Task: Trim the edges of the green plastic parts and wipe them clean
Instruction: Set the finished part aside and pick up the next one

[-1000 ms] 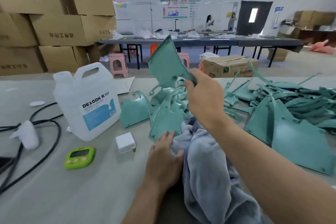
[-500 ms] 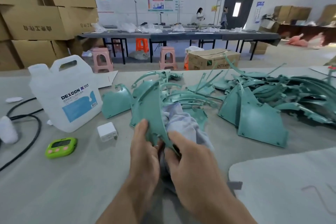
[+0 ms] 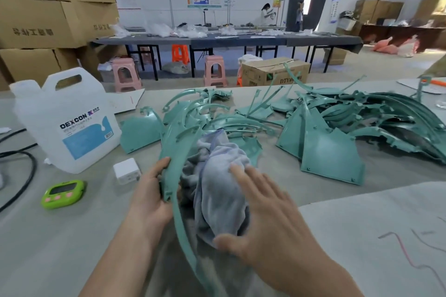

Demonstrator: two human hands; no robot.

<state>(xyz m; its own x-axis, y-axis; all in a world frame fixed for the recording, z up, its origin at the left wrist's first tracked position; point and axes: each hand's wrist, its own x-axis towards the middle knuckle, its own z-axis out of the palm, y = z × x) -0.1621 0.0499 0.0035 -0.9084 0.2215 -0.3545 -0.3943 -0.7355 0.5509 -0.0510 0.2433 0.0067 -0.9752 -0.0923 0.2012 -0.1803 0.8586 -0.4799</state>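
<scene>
On part [image 3: 177, 220] edge — left hand [image 3: 149, 196], cloth [image 3: 217, 190] beside

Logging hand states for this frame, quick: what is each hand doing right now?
Left hand: holding the green part by its edge.
Right hand: open, fingers straight, pressing the cloth.

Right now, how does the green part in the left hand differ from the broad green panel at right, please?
The held part shows mostly its curved edge; the panel shows its broad face. The left hand grips the held part beside the cloth; the panel rests untouched on the table. Both are green plastic.
</scene>
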